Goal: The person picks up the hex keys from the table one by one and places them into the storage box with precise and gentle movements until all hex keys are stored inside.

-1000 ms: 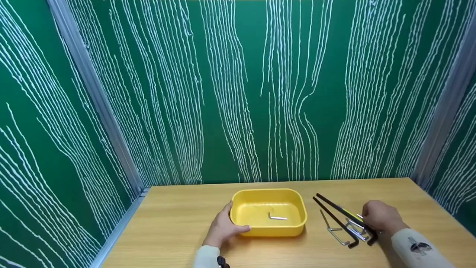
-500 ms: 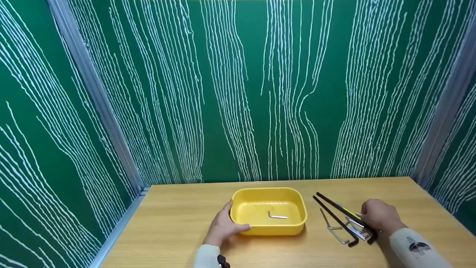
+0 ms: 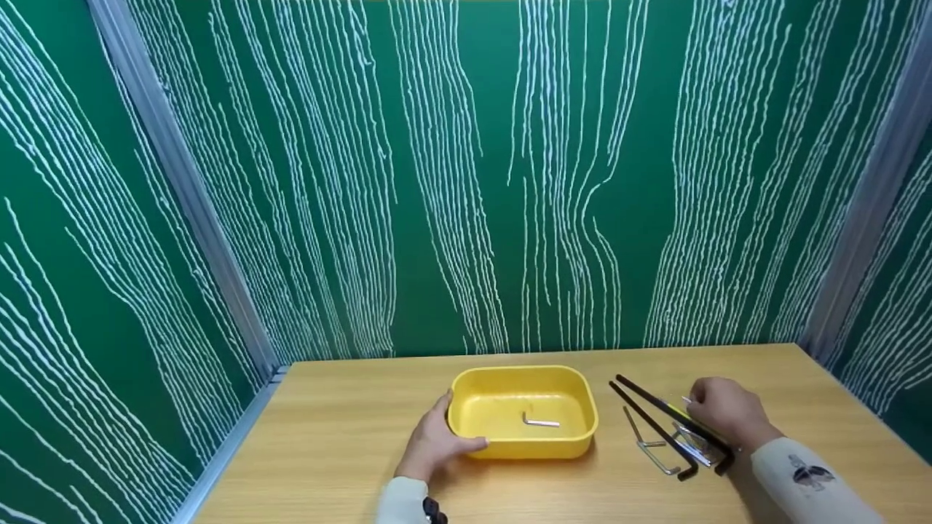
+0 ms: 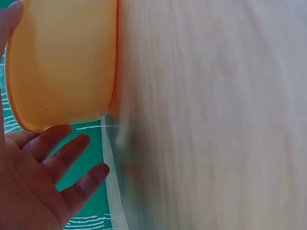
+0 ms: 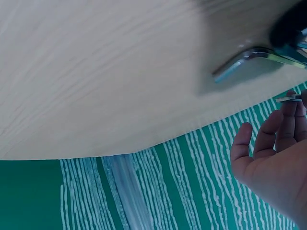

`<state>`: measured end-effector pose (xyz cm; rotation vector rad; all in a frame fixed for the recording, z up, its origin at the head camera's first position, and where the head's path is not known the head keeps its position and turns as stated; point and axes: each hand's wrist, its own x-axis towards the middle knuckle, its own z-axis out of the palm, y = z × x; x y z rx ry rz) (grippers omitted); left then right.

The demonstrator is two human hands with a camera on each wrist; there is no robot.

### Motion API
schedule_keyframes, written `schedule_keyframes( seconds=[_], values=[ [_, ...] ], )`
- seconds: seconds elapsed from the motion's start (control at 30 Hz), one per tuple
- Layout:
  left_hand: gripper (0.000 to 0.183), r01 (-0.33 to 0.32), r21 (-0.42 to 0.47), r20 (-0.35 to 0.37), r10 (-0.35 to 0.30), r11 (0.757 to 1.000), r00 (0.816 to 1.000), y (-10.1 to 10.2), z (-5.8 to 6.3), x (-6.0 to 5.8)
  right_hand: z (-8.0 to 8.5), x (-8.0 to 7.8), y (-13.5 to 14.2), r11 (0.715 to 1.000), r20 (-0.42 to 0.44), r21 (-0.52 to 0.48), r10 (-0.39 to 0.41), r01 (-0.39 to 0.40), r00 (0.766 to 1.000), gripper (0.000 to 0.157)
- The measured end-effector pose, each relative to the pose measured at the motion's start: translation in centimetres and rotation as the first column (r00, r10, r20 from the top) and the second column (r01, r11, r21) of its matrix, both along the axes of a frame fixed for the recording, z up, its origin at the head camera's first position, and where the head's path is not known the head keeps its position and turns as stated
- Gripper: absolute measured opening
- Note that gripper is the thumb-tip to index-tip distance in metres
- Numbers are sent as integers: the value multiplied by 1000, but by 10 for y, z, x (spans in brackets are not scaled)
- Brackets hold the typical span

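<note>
My left hand [image 3: 431, 442] holds the left front corner of a yellow plastic box [image 3: 539, 451], thumb over the front rim and fingers along the left side. In the left wrist view the other fingers [image 4: 79, 189] spread beside the box [image 4: 67, 57]. A small silver hex key [image 3: 542, 423] lies inside it. At the right, my right hand [image 3: 732, 411] pinches another small hex key [image 5: 289, 98], mostly hidden by the fingers. Below that hand lie two long black hex keys [image 3: 650, 427] and several silver hex keys [image 3: 659, 458], partly overlapping.
The wooden table [image 3: 328, 437] ends at a green wall [image 3: 437, 291] with wavy white lines. Metal posts [image 3: 196, 204] stand at both back corners. A bent hex key end [image 5: 232, 67] lies on the table in the right wrist view.
My right hand has risen slightly and shifted left, off the pile, with the small hex key between its fingers. The left hand and the box stay put.
</note>
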<state>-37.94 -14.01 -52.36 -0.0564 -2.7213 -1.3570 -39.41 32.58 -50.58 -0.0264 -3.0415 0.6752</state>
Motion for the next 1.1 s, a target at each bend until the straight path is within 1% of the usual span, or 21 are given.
schedule_keyframes(
  seconds=[0.1,0.23,0.33,0.53,0.77,0.97,1.1],
  values=[
    [118,-2,5,2,2,1000,1000,0,0,0,3,-3,-7,1000,-30,-14,7,-7,1000,19],
    [119,-5,13,11,5,1000,1000,-1,1,1,6,-7,-14,1000,-75,-8,27,-28,997,15],
    [119,-9,11,16,9,1000,1000,0,2,1,7,-8,-18,999,-92,-4,43,-44,995,13],
    [116,-1,25,10,1,1000,1000,1,0,1,10,-10,-24,998,-107,-19,54,-56,993,10],
    [118,-16,9,37,15,1000,999,2,-4,0,14,-9,-37,996,-117,-43,74,-80,990,7],
    [116,-33,9,53,33,999,998,2,-2,0,15,-9,-55,989,-132,-99,95,-109,987,5],
    [115,-33,4,45,33,999,998,2,0,0,18,-10,-66,984,-139,-126,107,-125,985,3]
  ],
)
